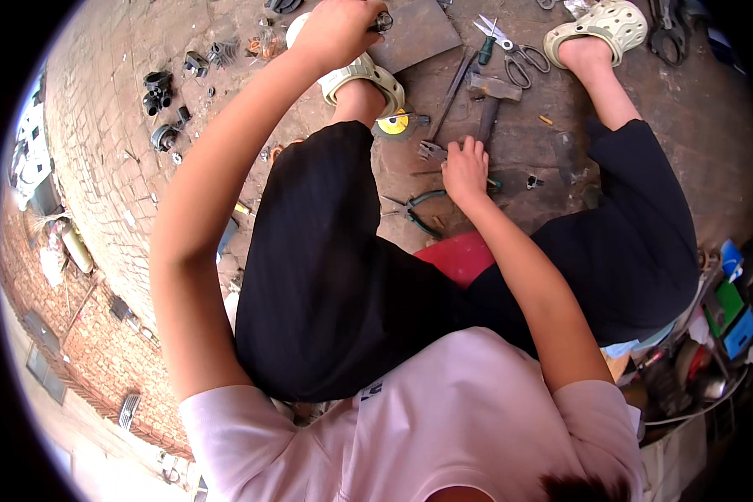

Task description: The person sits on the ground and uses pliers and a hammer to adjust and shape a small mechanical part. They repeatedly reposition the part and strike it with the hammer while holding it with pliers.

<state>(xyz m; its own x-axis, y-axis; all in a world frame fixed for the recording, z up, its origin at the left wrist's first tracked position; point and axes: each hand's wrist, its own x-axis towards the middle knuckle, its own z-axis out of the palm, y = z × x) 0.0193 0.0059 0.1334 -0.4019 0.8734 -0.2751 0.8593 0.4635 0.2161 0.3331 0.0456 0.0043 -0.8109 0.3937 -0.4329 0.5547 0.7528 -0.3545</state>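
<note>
In the head view, your left hand [339,33], over your left shoe [383,77], is curled round a small dark part [382,23] beside the plate [422,38]. Your right hand [466,171] covers the handles of the pliers [432,151] on the ground [268,109], near the hammer [495,88]; whether it grips them, I cannot tell.

Brown floor [711,146], scissors [510,47], hammer [495,88], green-handled pliers [409,206]

I see gray metal pliers [432,151], partly hidden, angled beside the hammer [495,87] handle's near end; a small, dark, shiny piece [383,23] shows up-left of its head.
</note>
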